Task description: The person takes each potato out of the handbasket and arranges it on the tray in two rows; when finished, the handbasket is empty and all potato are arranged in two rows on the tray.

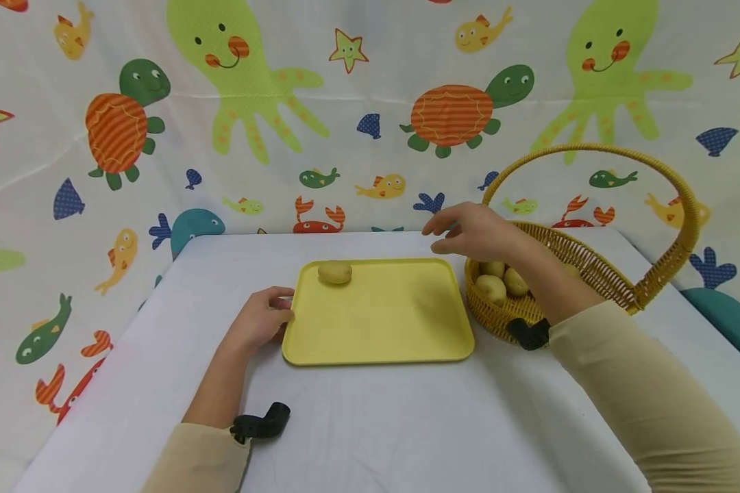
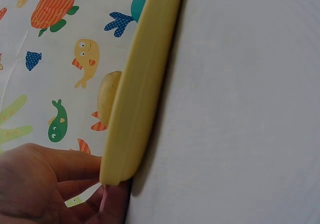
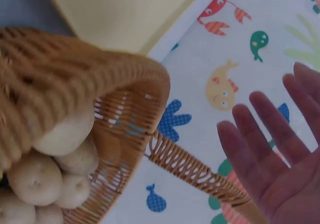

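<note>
My left hand (image 1: 264, 318) pinches the left edge of a yellow tray (image 1: 382, 322), its thumb and fingers on either side of the rim in the left wrist view. One potato (image 1: 335, 272) lies on the tray near its far left corner. Over the gap between the tray and a wicker basket (image 1: 484, 311) hovers my right hand (image 1: 471, 229), holding nothing. Its fingers (image 3: 245, 129) are spread apart in the right wrist view. Several potatoes (image 3: 35, 179) fill part of the basket; my right forearm hides some of them in the head view.
The basket's tall arched handle (image 1: 684, 198) rises at the right of the table. A white cloth (image 1: 370, 424) covers the table. Behind it hangs a curtain (image 1: 370, 75) printed with sea animals. A black wrist camera (image 1: 262, 421) sits on the left wrist, another (image 1: 529, 334) on the right.
</note>
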